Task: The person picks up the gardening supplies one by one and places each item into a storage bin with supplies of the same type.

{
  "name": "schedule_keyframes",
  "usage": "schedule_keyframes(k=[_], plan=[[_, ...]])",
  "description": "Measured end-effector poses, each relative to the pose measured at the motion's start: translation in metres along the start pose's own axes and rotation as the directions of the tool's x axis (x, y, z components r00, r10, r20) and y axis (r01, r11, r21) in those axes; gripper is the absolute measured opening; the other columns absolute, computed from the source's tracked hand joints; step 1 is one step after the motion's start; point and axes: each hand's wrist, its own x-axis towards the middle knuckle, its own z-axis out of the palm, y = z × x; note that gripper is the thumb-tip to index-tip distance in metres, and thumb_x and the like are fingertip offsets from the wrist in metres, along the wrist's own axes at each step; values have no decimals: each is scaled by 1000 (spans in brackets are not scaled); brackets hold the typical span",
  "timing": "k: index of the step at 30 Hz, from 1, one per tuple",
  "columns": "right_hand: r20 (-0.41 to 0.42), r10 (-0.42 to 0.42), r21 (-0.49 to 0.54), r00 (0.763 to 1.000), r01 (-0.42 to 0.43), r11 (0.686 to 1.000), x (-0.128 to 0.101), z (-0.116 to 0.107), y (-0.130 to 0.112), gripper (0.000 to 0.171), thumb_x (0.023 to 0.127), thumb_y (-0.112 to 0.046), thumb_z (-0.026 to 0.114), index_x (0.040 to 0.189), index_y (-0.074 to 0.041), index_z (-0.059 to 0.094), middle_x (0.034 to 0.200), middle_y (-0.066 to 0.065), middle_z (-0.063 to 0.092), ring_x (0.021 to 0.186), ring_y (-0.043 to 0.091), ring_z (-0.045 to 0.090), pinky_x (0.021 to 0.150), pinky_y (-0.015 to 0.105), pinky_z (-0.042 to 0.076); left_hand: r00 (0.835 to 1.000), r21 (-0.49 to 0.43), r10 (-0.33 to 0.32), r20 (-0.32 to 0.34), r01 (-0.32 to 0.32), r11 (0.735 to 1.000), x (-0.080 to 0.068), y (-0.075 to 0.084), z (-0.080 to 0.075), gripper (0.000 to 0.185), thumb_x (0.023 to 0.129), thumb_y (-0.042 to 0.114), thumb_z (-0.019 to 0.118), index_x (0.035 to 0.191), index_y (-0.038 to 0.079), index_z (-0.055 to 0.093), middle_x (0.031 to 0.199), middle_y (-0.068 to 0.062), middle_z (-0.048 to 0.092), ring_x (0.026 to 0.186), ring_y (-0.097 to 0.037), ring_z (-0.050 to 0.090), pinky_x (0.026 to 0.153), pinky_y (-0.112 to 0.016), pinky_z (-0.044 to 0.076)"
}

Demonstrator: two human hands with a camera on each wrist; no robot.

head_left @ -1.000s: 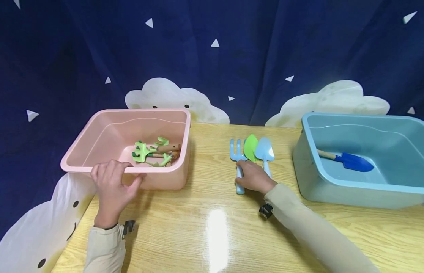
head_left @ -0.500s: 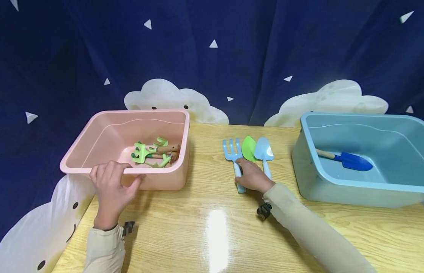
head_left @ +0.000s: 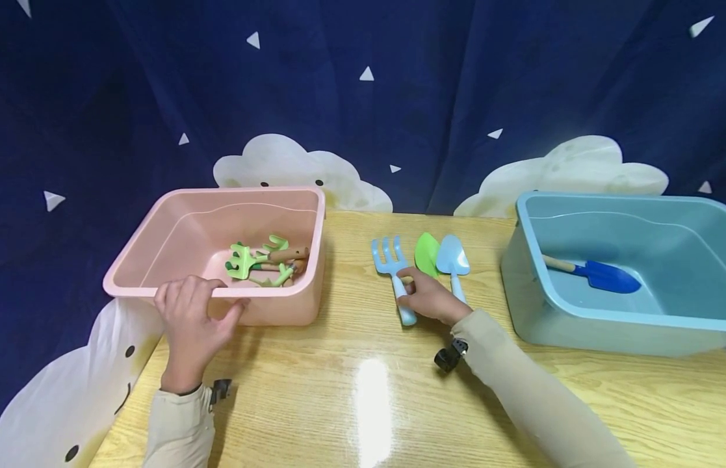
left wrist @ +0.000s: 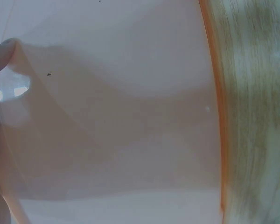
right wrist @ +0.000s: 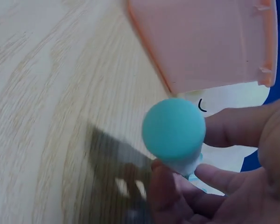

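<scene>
Hand fork (head_left: pixel 390 265) in right hand (head_left: pixel 431 299)
Pinched handle (head_left: pixel 406 314), with pale-blue trowel (head_left: pixel 453 256) right of grip; hooked left hand (head_left: pixel 192 318) over pink tub's rim (head_left: pixel 283 290).

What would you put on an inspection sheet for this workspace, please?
Surface: wood-grain table, with a glare patch.
Job's things: light-blue fork, held; green trowel and light-blue trowel lie beside it; blue bin contains a dark-blue trowel.
Clutter: green-headed tools overlapping inside the pink bin.
Grips: left grip holds the pink bin; right grip holds the light-blue fork.
Cables: nothing seen.
Surroundings: dark-blue curtain with cloud print.
</scene>
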Motion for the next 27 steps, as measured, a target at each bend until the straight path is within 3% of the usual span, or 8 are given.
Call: schedule_keyframes(k=[9, 14, 21, 27], plan=[[124, -36, 190, 992, 12, 982, -4, -4, 4, 60, 94, -2, 57, 149, 0, 33, 88, 4, 38, 69, 16, 40, 64, 31, 43, 1000, -3, -1, -3, 1, 1000, 0, -1, 0, 46, 73, 41, 69, 88, -2, 62, 75, -15, 52, 80, -39, 43, 91, -57, 22], [173, -43, 305, 984, -12, 952, -6, -5, 9, 65, 93, -3, 58, 152, -3, 29, 92, 4, 42, 73, 15, 45, 66, 31, 46, 1000, -4, -3, -5, 3, 1000, -1, 0, 1, 47, 74, 42, 69, 88, -2, 62, 75, -15, 53, 80, -39, 44, 91, -58, 23], [237, -87, 467, 968, -35, 883, -12, -10, 17, 72, 91, 0, 60, 154, -7, 28, 95, 3, 48, 81, 10, 58, 74, 23, 53, 1000, -1, -3, -8, 3, 1000, -1, -1, 0, 46, 73, 42, 69, 88, -2, 62, 75, -16, 53, 80, -40, 43, 90, -58, 23], [260, -85, 476, 962, -51, 878, -15, -9, 25, 74, 91, 0, 61, 156, -7, 25, 98, 3, 53, 84, 10, 62, 76, 28, 56, 1000, 6, 1, 0, -1, 1000, 1, 0, 0, 48, 75, 44, 69, 89, -1, 63, 75, -16, 54, 80, -39, 44, 90, -57, 23]])
